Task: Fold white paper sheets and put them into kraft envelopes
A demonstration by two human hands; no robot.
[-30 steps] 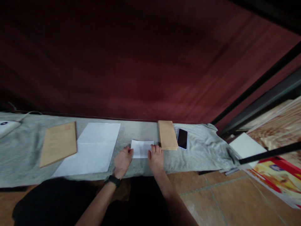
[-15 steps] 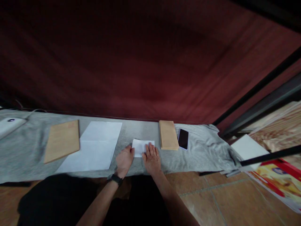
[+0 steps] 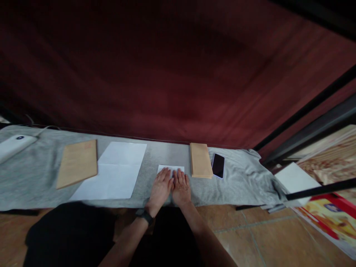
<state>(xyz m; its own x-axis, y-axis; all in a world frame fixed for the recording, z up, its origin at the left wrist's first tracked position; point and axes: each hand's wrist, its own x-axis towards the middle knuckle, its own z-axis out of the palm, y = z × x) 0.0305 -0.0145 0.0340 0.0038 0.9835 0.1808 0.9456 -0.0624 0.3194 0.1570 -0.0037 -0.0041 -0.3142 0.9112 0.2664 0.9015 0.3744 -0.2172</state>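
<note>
A small folded white paper (image 3: 171,168) lies on the grey cloth, mostly covered by my hands. My left hand (image 3: 160,188) rests flat on its left part, fingers stretched away from me. Beside it, my right hand (image 3: 181,188) presses flat on the right part of the paper, fingers extended. The two hands nearly touch at the thumbs. Just right of them is a stack of brown envelopes (image 3: 200,160). Further left lie large white sheets (image 3: 119,170) with a crease across them, their left edge under a larger brown envelope stack (image 3: 78,163).
A phone (image 3: 218,165) lies right of the narrow envelopes. At the far left is a white device (image 3: 16,146) with a cable. The grey cloth (image 3: 239,181) covers the long narrow surface. A red curtain (image 3: 167,74) hangs behind; a black metal bar (image 3: 319,189) crosses at right.
My left hand has moved right and up from the paper's left edge and now lies flat on top. My right hand stays on the paper. The view has shifted slightly.
</note>
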